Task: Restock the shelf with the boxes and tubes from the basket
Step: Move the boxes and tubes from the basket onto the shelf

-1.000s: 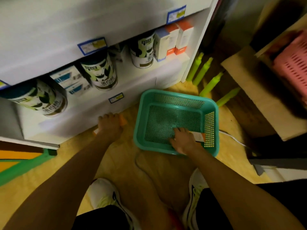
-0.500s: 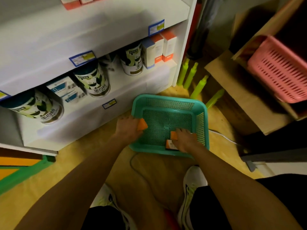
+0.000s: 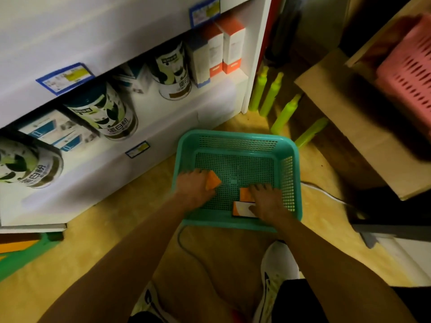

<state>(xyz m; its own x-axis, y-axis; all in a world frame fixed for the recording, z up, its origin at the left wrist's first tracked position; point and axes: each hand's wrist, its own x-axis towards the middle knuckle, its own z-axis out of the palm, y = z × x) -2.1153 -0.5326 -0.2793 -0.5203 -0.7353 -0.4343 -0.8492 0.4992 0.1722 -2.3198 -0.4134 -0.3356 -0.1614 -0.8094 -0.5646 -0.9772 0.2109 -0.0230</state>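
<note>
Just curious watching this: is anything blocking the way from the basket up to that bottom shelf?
Nothing visible blocks it. The teal basket sits on the floor right before the bottom shelf, with bare shelf space between the cans and boxes.

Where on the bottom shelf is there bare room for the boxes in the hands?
A bare strip of the bottom shelf runs in front of the right can and the orange-and-white boxes. Further left it is crowded: the middle can, the blue boxes and the left can nearly fill it.
</note>
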